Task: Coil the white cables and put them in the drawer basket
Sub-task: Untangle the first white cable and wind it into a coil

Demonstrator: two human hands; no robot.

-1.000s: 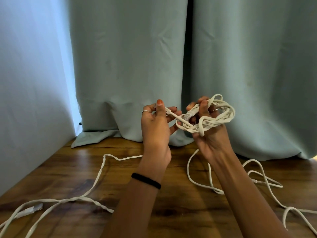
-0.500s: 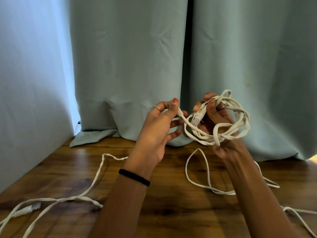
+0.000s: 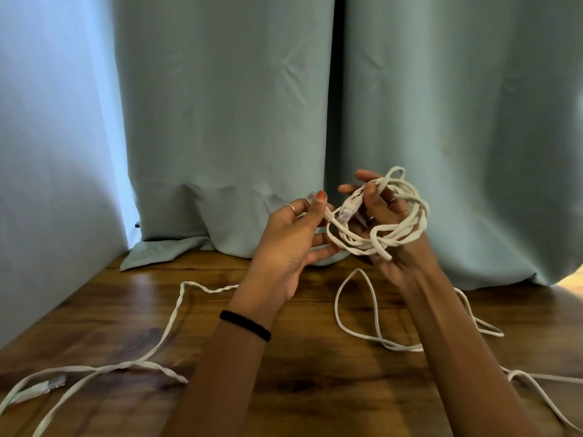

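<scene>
The light, springy coil (image 3: 378,222) (loops loose) is gripped by the right hand (image 3: 391,244); its plug end (image 3: 328,214), beside the coil, is pinched by the left hand (image 3: 290,247) and is best held there.

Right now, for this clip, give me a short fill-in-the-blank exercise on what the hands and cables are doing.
1. The coiled white cable is held in the ____ hand.
2. The left hand pinches a cable ____ near the coil.
3. A black ____ sits on the left wrist.
4. Loose cable lies on the ____ table.

Missing words: right; connector; band; wooden
</scene>
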